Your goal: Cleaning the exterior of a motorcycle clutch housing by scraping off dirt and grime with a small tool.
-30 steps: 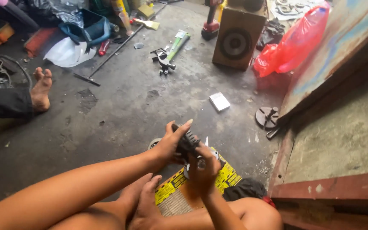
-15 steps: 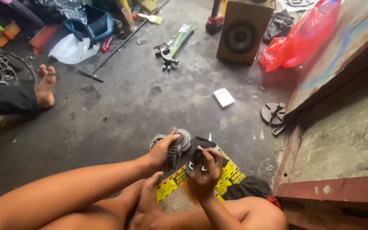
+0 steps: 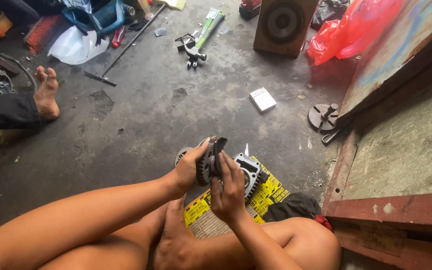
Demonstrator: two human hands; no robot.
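Observation:
I sit on the concrete floor with my legs crossed. My left hand [image 3: 188, 167] grips a grey finned metal engine cylinder [image 3: 246, 175] from its left side, holding it just above a yellow printed cardboard sheet [image 3: 268, 192]. My right hand [image 3: 228, 192] presses a dark cloth or strip [image 3: 219, 148] against the cylinder's near face. The round bore of the cylinder shows to the right of my fingers. A second round metal part [image 3: 180, 154] lies partly hidden behind my left hand.
Another person's bare foot [image 3: 46, 95] rests at the left. A speaker box [image 3: 281, 25], red plastic bag [image 3: 348, 35], long rod [image 3: 123, 45], hand tools [image 3: 193, 47], small white box [image 3: 262, 99] and round metal disc [image 3: 322, 116] lie about. A raised concrete ledge [image 3: 406, 150] borders the right.
Both hands lowered the cylinder toward the yellow cardboard and turned it. My right hand has shifted onto its near face with the dark cloth.

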